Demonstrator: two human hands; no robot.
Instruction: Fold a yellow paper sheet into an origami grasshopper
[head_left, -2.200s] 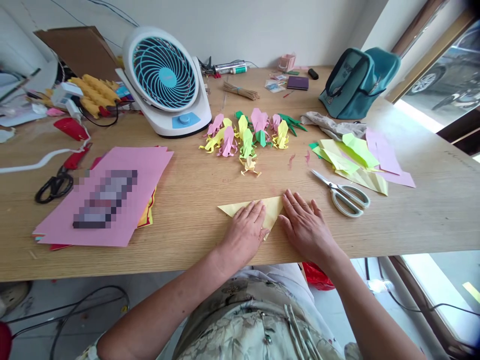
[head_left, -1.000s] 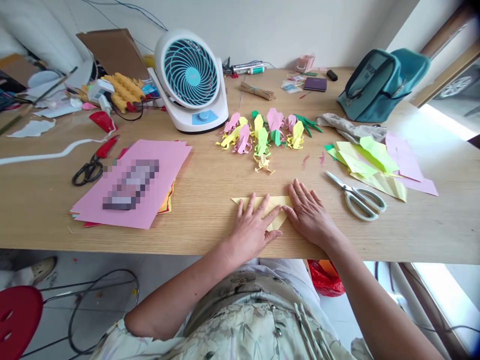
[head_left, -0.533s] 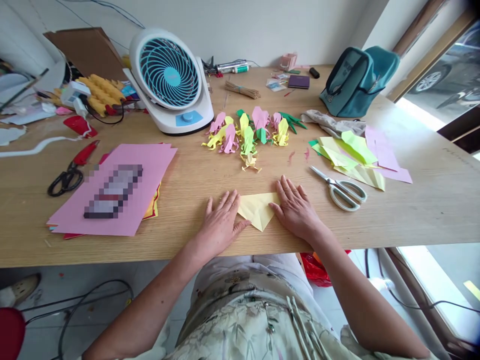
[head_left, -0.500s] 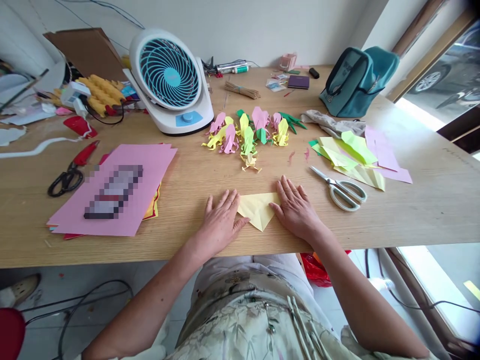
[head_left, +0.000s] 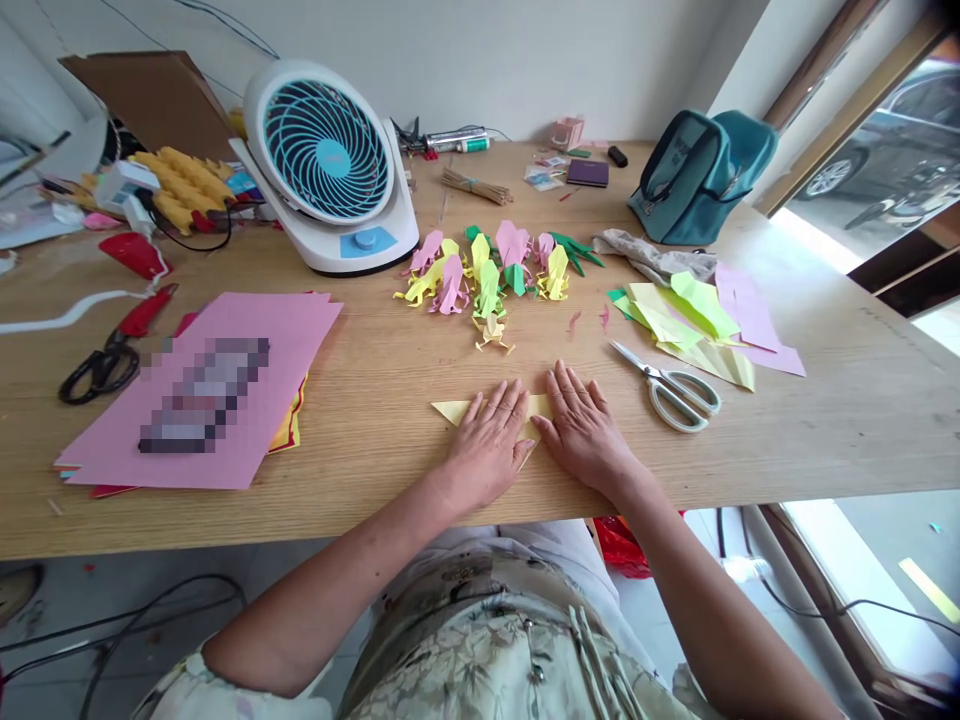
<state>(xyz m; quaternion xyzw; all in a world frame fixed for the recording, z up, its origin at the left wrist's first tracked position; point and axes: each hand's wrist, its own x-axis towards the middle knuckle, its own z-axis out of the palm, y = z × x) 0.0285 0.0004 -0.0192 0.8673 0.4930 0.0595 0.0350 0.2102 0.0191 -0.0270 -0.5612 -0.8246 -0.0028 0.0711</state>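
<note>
Left hand (head_left: 486, 450) shifted inward across yellow paper (head_left: 451, 411) near table edge (head_left: 262, 541), each grip (head_left: 583, 430) unclenched.

A: Where can you pass on the left?

B: Past the tip of the yellow paper (head_left: 450, 411), you have a broad lane of bare tabletop (head_left: 382, 410), as far as the pink paper stack (head_left: 289, 340).

A: And toward the far side?

B: A short strip, then the paper figures (head_left: 487, 285) stand bunched in your way. The fan (head_left: 330, 160) blocks the far left; what room lies behind it, you can't fairly judge from this view.

A: On the right?

B: The scissors (head_left: 654, 374) lie near your right hand (head_left: 583, 430), with loose sheets (head_left: 675, 315) and a teal bag (head_left: 697, 180) farther off. Around the scissors' near side you have bare tabletop, out toward the right.
</note>
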